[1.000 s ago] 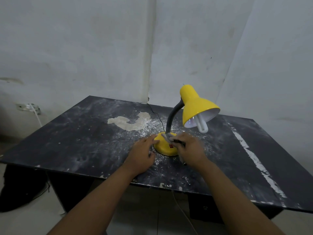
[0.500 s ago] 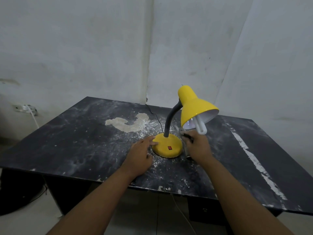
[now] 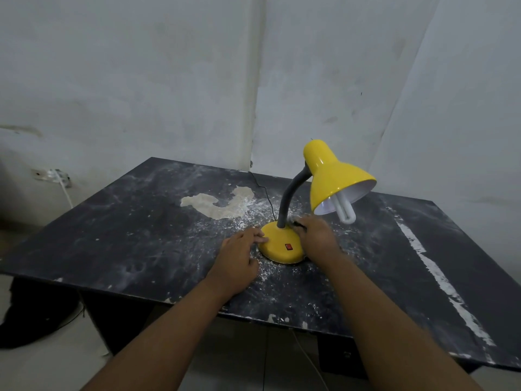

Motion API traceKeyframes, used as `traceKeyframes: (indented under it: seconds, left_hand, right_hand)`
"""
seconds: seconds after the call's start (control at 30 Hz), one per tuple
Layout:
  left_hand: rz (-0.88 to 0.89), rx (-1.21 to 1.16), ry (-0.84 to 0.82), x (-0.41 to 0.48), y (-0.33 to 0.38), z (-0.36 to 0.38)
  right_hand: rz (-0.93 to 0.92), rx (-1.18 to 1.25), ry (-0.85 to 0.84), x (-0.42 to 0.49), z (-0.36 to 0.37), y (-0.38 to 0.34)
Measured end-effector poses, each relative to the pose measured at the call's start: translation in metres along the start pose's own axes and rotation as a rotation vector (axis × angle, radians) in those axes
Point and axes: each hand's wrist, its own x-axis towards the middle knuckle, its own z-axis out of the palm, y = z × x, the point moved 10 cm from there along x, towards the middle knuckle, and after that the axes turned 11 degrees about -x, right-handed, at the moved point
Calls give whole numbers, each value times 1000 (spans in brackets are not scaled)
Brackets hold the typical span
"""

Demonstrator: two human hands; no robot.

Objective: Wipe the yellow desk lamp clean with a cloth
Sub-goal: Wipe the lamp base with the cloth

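The yellow desk lamp [image 3: 335, 176] stands on a dusty black table [image 3: 127, 235], with a grey bent neck [image 3: 290, 196] and a white bulb [image 3: 345, 210] in the shade. Its round yellow base [image 3: 279, 245] has a red switch. My left hand [image 3: 238, 256] lies flat on the table, fingertips touching the base's left edge. My right hand [image 3: 317, 238] presses against the base's right side, closed on a dark cloth [image 3: 296, 223]. Only a small bit of the cloth shows at the fingertips.
White dust and a pale worn patch [image 3: 222, 204] cover the tabletop left of the lamp. The thin black cord [image 3: 265, 193] runs from the base to the back wall. A white scraped strip [image 3: 439, 277] crosses the table's right side. Walls stand close behind and to the right.
My right hand slid with the cloth from the top front of the base around to its right side, near the neck. My left hand stayed at the base's left edge.
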Motion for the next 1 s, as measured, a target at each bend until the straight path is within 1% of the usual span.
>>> traceKeyframes:
  seconds: [0.1,0.13,0.2,0.27,0.3,0.37,0.4,0.43,0.47,0.5,0.57,0.67,0.77,0.83,0.9,1.0]
  left_hand:
    - [-13,5,14,1,-1,-2]
    - [-15,6,13,1,0,-2]
    - [-12,5,15,2,-1,-2]
    - [-7,5,14,1,0,-2]
    - [-2,4,14,1,1,-1]
    - [7,-1,13,0,2,-2]
    - [7,-4,11,-1,3,-2]
    - [7,-5,8,-1,2,-2]
    - [10,-3,7,-1,3,-3]
    - [12,-3,9,-2,3,-3]
    - [12,2,23,-3,4,-5]
    - [20,-8,36,-2,1,-7]
    - [42,-2,97,-3,5,-14]
    - [67,11,159,-5,11,-20]
    - [61,21,172,-4,14,-21]
    - [29,8,165,-4,11,-19]
  right_hand:
    - [83,-133,27,-17,-1,4]
    - [85,-174,63,-26,-3,5]
    - [20,-248,83,-50,0,-6]
    - [-95,-291,46,-68,6,-21]
    - [-108,-246,31,-74,0,-26]
    - [-63,-90,27,-73,-20,-28]
    - [-17,-10,65,-69,-32,-25]
    - [31,18,115,-62,-42,-20]
    - [60,17,162,-57,-49,-19]
    - [88,-1,173,-52,-48,-18]
    - [100,-95,106,-44,-30,-25]
    - [29,-223,-4,-45,6,-43]
    - [-123,-306,-36,-49,6,-57]
    - [-166,-213,-59,-48,-2,-56]
    - [-166,-130,-51,-40,-9,-53]
    - [-219,-131,-12,-23,-7,-67]
